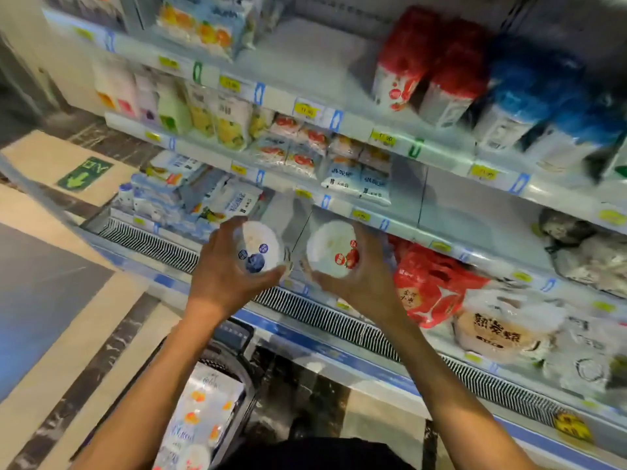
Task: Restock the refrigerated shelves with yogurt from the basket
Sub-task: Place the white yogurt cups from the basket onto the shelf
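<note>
As the left hand [227, 276] curls round the blueberry yogurt cup [259, 245], the right hand [363, 279] grips the strawberry yogurt cup [330, 249] — both just before the refrigerated shelves [281, 96], above the basket [234, 334].

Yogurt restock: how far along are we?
Done: upper shelves already carry packs. In hand: left hand grips a blueberry cup, right hand a strawberry cup, neither shelved yet. Left: more yogurt in the basket; bare shelf behind the cups.
</note>
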